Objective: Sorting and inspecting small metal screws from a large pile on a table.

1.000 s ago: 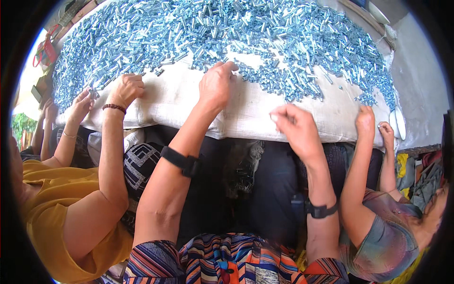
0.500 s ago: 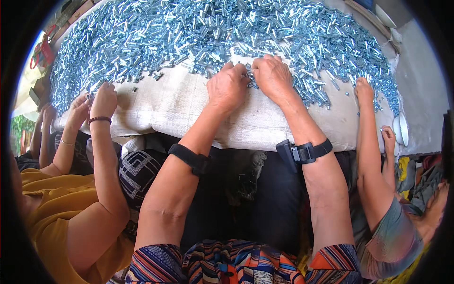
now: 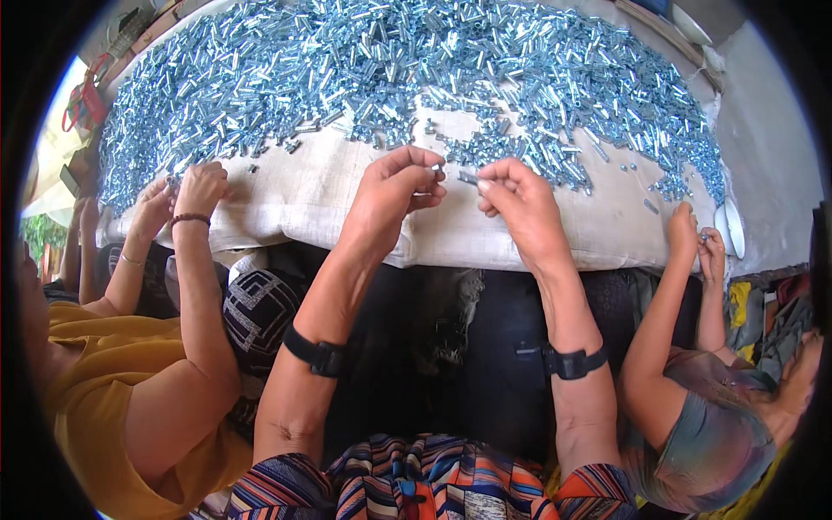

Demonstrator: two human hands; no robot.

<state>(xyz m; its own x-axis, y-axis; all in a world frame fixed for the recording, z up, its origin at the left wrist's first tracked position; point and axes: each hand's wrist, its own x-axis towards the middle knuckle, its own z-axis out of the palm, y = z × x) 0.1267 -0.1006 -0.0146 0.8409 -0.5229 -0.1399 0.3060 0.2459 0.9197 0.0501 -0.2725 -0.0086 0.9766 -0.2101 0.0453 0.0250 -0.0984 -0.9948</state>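
Note:
My left hand (image 3: 390,186) is raised above the near part of the cloth, pinching a small shiny metal nut-like piece (image 3: 437,167) between thumb and fingers. Facing it across a narrow gap, my right hand (image 3: 523,208) grips a short metal tube (image 3: 467,178) whose end points toward the left hand. The two pieces are apart. Beyond both hands spreads a wide heap of bluish, shiny metal tubes (image 3: 347,65), with smaller pieces scattered among them. A whitish woven cloth (image 3: 329,199) lies beneath the heap.
On the left, a person in a mustard top (image 3: 113,373) works with both hands at the cloth's edge. Another person's arm (image 3: 663,338) reaches in on the right. A white bowl (image 3: 733,230) sits by the right edge, and a red bag (image 3: 85,104) is at far left.
Both my hands have drawn back from the heap toward me. They now hold a small metal piece and a tube up in view. On the right, the co-worker's hand has also pulled back.

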